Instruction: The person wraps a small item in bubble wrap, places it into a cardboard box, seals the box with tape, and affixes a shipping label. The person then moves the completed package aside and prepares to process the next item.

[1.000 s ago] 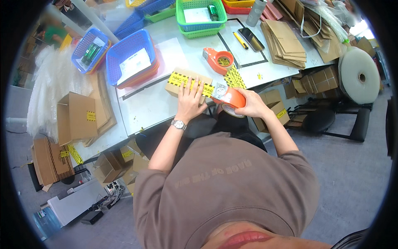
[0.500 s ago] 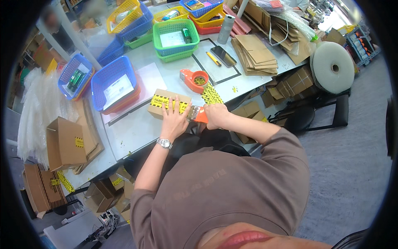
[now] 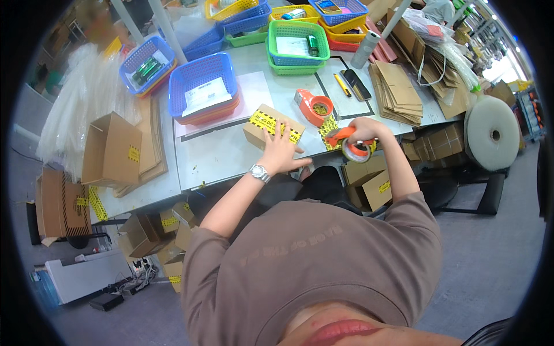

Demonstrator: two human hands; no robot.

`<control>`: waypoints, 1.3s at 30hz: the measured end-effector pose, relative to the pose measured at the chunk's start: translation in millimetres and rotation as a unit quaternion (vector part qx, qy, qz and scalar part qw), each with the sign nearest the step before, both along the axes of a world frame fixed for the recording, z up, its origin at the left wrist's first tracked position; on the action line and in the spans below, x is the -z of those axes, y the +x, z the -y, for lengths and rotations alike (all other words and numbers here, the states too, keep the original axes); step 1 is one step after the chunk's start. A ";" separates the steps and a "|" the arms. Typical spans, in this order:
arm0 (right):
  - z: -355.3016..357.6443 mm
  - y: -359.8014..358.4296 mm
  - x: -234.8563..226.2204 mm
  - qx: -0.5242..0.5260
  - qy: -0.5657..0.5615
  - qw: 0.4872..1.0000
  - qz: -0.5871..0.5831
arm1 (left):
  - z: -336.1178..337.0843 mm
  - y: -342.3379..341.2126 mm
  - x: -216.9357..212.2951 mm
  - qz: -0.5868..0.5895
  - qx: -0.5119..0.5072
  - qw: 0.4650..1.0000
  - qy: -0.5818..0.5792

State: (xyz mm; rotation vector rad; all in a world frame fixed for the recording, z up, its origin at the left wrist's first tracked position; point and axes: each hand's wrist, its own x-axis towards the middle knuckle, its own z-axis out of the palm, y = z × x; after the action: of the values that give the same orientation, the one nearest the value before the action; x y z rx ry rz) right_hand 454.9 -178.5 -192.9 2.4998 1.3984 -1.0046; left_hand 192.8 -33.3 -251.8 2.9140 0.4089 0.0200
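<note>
A small cardboard box sits near the table's front edge, a yellow-and-black tape strip along its top. My left hand rests on the box and tape with fingers spread, its thumb stretched to the right. To the right of the box, my right hand grips an orange tape dispenser by its handle, apart from the box. Another orange tape dispenser lies on the table beyond the box. Yellow-and-black tape shows between that dispenser and my right hand.
Stacked blue baskets and green baskets stand behind the box. A phone, yellow cutter and grey bottle are at the back right, beside flat cardboard pieces. An open carton stands at left.
My right hand has moved right, away from the box, with the tape dispenser. My left hand stays on the box, its thumb now spread out. The whole view has shifted.
</note>
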 end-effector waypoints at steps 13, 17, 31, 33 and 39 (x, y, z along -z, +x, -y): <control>-14.0 54.4 139.5 0.155 0.272 0.890 0.330 | -9.6 17.1 51.9 0.127 -0.063 0.987 0.072; -14.9 1.7 137.1 0.149 0.282 0.893 0.318 | -22.5 -3.7 28.0 0.201 -0.030 0.964 -0.171; -23.0 -60.1 126.8 0.114 0.583 0.794 0.127 | 37.7 -120.5 -222.0 0.388 0.475 0.582 -0.534; -23.8 -67.5 128.8 0.105 0.579 0.800 0.118 | 44.6 -123.9 -221.3 0.381 0.488 0.581 -0.528; -28.9 -68.0 115.8 0.093 0.592 0.794 0.107 | 34.8 -139.2 -200.6 0.434 0.454 0.582 -0.517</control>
State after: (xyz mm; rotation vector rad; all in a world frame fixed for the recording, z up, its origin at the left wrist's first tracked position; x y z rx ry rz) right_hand 386.9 -149.6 -308.7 3.3865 2.1276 0.4144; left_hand 53.5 -68.1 -51.2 1.3336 -0.9297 0.7213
